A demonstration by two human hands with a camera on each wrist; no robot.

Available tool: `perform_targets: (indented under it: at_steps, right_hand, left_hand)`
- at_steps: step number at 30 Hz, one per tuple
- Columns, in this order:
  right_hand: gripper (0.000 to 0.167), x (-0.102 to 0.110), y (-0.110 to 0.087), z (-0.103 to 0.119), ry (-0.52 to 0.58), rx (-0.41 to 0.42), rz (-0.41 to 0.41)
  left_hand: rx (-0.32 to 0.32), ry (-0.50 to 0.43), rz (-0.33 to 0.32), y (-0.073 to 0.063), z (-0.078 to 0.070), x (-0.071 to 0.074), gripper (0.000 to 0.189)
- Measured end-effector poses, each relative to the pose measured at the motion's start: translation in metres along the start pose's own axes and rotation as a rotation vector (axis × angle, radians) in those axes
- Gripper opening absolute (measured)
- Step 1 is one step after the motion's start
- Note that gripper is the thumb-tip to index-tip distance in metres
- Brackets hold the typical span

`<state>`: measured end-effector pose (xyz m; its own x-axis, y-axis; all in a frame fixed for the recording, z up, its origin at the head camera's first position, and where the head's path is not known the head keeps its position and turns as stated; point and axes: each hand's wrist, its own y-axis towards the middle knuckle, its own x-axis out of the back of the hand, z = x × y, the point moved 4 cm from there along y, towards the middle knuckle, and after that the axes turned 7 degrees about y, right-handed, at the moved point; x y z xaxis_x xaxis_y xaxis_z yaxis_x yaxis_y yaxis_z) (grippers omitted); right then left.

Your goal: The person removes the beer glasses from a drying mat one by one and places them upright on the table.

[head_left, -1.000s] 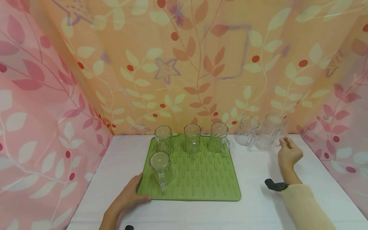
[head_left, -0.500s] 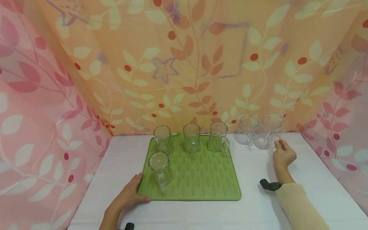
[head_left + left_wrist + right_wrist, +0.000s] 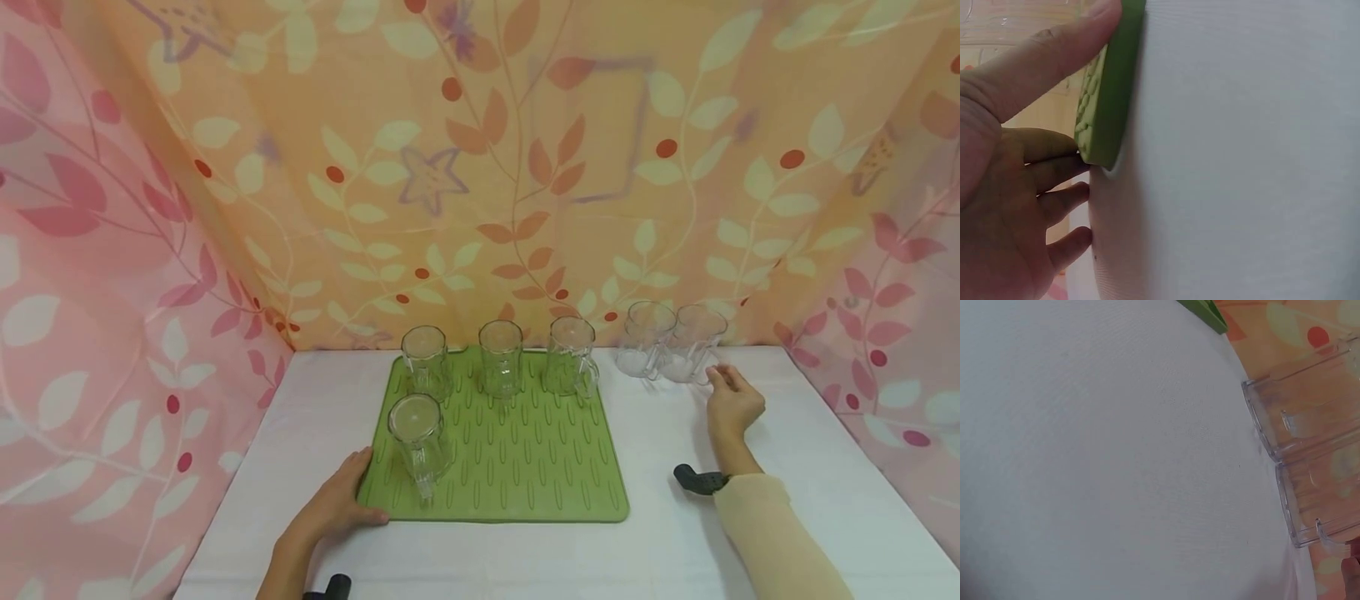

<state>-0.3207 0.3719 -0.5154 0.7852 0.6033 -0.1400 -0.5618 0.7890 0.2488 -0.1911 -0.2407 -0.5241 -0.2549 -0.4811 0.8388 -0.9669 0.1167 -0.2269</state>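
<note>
My right hand (image 3: 735, 406) pinches the handle of a clear glass mug (image 3: 693, 342), which stands on the white table at the back right. Close beside it, to its left, is a second clear mug (image 3: 647, 337). In the right wrist view the two mugs stand side by side, with only a bit of my fingers (image 3: 1352, 575) showing at the handle. My left hand (image 3: 337, 498) rests at the front left corner of a green ribbed mat (image 3: 517, 467), thumb along the front edge and fingers spread beside the left edge. Their tips touch the mat in the left wrist view.
Three clear mugs, left (image 3: 426, 362), middle (image 3: 501, 358) and right (image 3: 572, 358), line the mat's back edge. Another mug (image 3: 417, 437) stands at its front left, handle toward me. They appear base up. Patterned cloth walls (image 3: 517, 167) enclose the white table (image 3: 555, 562).
My right hand has moved left with the gripped mug, which now stands right beside the neighbouring mug. Earlier it was tilted and farther right. The left hand stays at the mat's corner.
</note>
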Motion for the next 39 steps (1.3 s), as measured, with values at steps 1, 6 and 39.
perform_targets:
  at_steps: [1,6,39]
  right_hand:
    - [0.026,0.000,0.000,0.000,-0.002,-0.004,0.008]
    - [0.027,-0.003,0.002,-0.002,-0.051,-0.039,0.064]
    - [0.053,0.004,-0.082,0.074,-0.298,-0.169,0.565]
  left_hand:
    - [-0.002,-0.005,-0.001,0.000,0.000,0.001,0.124]
    - [-0.005,-0.027,0.003,0.001,0.002,0.002,0.123]
    - [-0.012,-0.035,-0.030,0.002,0.001,0.000,0.121]
